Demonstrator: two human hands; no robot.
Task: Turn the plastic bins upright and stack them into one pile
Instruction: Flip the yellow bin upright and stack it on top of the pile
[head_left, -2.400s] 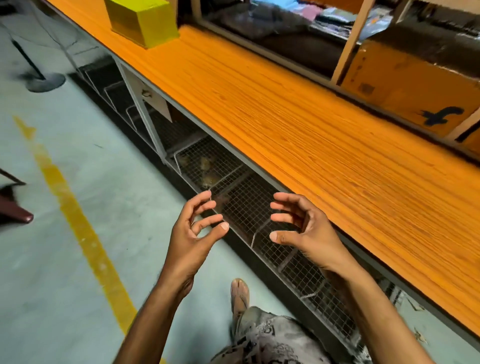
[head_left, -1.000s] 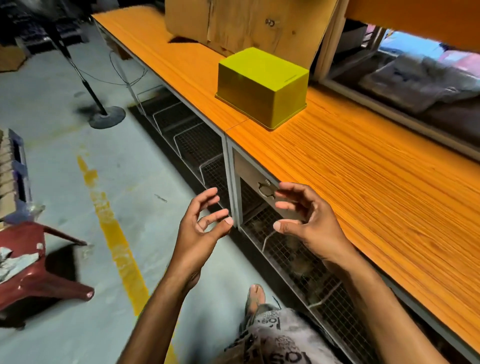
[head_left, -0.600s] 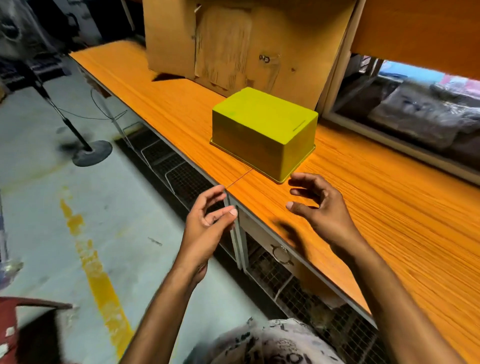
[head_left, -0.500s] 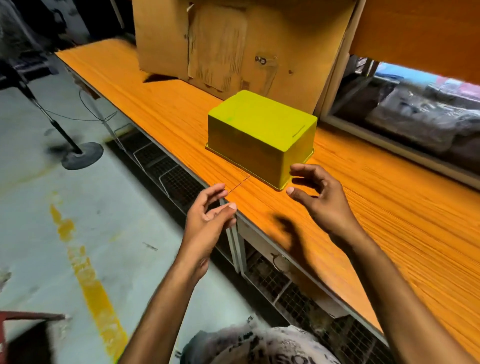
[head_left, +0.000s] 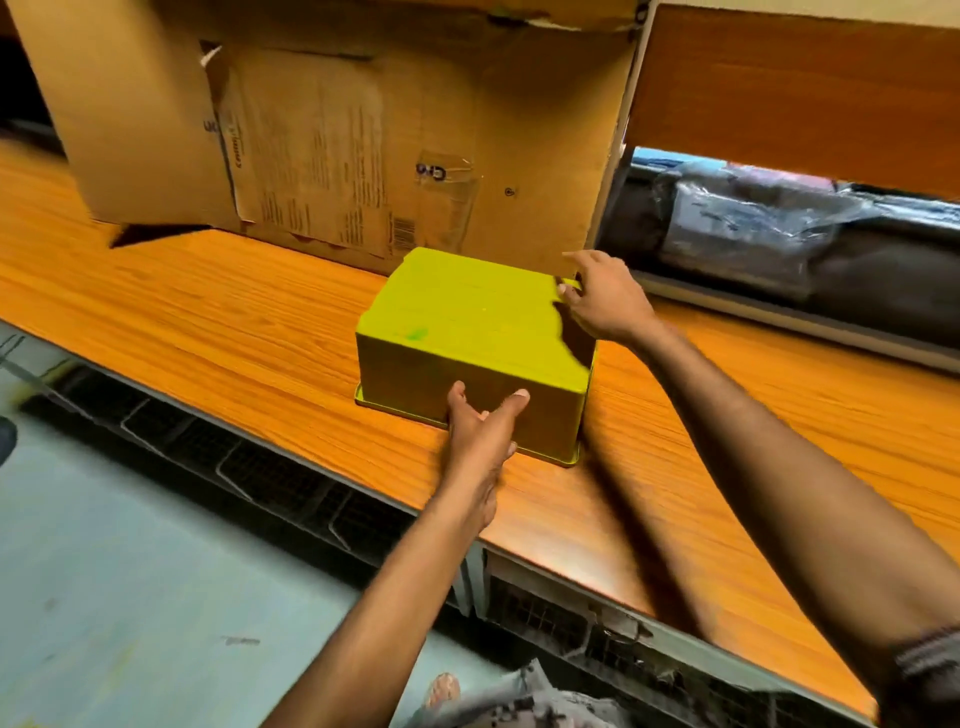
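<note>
Centre of frame, on the orange table (head_left: 208, 322): one yellow-green bin (head_left: 467, 322), upside down, rim on the wood. Left hand (head_left: 480, 431): open, straight fingers and thumb spread against the bin's near wall. Right hand (head_left: 608, 301): open, fingers spread at the far right corner of the upturned base; whether they touch it is blurred, cannot tell. Bin's far wall hidden. Cardboard sheet (head_left: 363, 130) behind, top cut off.
</note>
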